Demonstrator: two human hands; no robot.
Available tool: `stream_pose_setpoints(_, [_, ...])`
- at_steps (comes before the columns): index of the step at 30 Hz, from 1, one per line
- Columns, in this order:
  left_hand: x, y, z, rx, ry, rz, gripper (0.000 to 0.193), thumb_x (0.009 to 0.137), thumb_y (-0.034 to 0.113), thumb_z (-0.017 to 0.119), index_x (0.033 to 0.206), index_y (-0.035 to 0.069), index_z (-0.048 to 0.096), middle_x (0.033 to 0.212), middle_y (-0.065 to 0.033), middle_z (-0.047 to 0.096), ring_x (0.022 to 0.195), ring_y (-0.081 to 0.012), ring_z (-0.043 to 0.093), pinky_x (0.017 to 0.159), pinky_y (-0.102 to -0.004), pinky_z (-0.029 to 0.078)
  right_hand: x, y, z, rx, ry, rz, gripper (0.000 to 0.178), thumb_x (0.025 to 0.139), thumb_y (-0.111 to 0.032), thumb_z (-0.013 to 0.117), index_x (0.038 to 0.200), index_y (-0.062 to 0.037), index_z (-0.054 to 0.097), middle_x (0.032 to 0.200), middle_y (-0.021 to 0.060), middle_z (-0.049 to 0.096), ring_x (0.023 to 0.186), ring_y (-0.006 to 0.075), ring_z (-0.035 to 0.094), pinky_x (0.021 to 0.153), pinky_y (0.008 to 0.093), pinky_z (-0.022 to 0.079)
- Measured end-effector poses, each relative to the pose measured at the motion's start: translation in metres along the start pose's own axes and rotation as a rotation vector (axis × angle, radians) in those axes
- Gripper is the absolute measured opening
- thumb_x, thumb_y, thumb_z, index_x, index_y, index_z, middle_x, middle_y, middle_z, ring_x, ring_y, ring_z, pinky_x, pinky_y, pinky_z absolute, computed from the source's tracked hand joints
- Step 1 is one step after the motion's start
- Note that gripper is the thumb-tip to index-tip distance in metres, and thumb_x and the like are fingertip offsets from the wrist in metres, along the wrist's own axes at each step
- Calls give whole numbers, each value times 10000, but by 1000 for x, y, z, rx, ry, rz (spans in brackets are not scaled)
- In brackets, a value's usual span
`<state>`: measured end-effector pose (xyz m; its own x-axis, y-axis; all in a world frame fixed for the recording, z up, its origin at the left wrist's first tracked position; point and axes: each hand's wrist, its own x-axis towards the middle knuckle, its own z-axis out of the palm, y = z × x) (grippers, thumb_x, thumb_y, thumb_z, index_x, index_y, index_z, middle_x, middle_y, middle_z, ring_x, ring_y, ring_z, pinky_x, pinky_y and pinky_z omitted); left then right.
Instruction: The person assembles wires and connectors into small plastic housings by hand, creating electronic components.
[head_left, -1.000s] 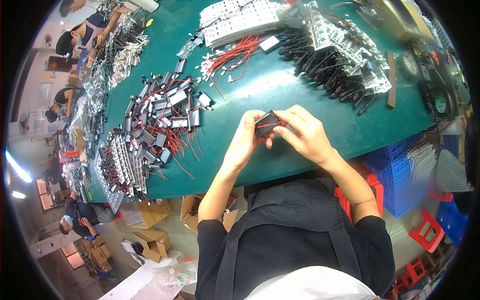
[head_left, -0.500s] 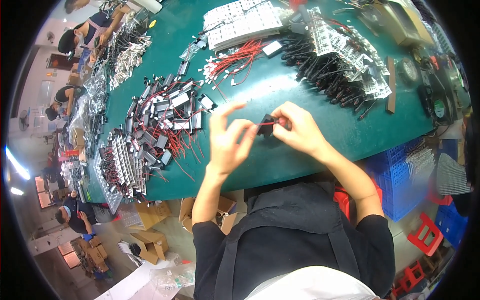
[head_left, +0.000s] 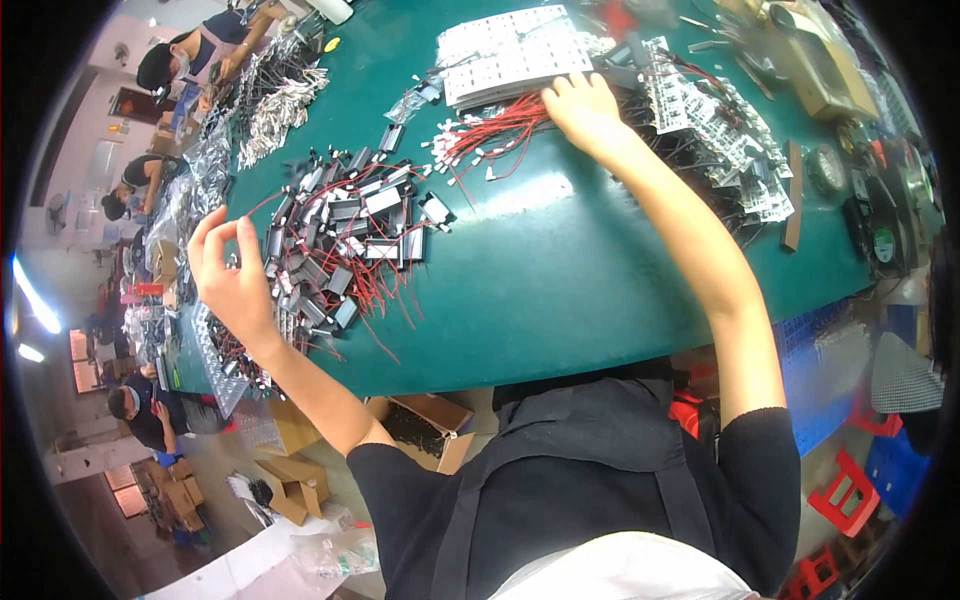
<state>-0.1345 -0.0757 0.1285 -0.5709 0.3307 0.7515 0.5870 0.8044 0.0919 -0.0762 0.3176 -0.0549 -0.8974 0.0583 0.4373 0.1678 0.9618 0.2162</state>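
My left hand (head_left: 232,280) is raised at the left edge of a pile of small dark rectangular blocks (head_left: 345,215) with red wires. Its thumb and fingertips are apart. From beside the thumb tip a thin red wire (head_left: 265,202) runs toward a blurred dark piece (head_left: 296,169) above the pile. Across the table, my right hand (head_left: 588,115) reaches over the end of a bundle of red wires (head_left: 510,122) with white connectors, its fingers spread. Those fingertips lie by the near edge of a stack of white sheets (head_left: 515,50); what is under the palm is hidden.
Right of my right hand, white panels (head_left: 700,120) with black cables are heaped. A brown strip (head_left: 792,195) and a cardboard box (head_left: 825,65) are farther right. An open carton (head_left: 425,425) stands below the table edge. Co-workers (head_left: 190,60) sit along the left.
My hands have parted from the dark block and red wire at the centre. The left has swung left to the pile; the right has reached forward to the red wires.
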Motion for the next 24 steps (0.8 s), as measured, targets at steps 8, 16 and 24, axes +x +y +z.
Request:
stream_pose_setpoints(8, [-78, -52, -2, 459, -397, -95, 313, 846, 274, 696, 1079, 77, 628, 1281, -173, 537, 1176, -341, 524, 1012, -481, 388, -53, -42, -63, 1307, -158, 100, 438, 790, -127, 724, 1166, -42, 517, 1005, 122, 552, 868, 255, 596, 778, 384, 515])
stream_pose_setpoints(16, [-115, 62, 46, -428, -687, -143, 271, 887, 240, 670, 1084, 64, 613, 899, -107, 649, 772, -230, 649, 700, -363, 519, -103, -105, -76, 1002, -102, -237, 355, 814, -337, 740, 973, -69, 568, 972, 125, 555, 948, 314, 581, 813, 411, 462])
stream_pose_setpoints(24, [-155, 135, 99, -153, -759, -23, 693, 775, 550, 714, 1150, 1, 519, 954, -139, 613, 908, -301, 630, 725, -414, 542, -45, -88, -13, 547, -45, -14, 183, 832, -161, 623, 1000, -90, 629, 990, 77, 579, 1000, 263, 581, 856, 422, 441])
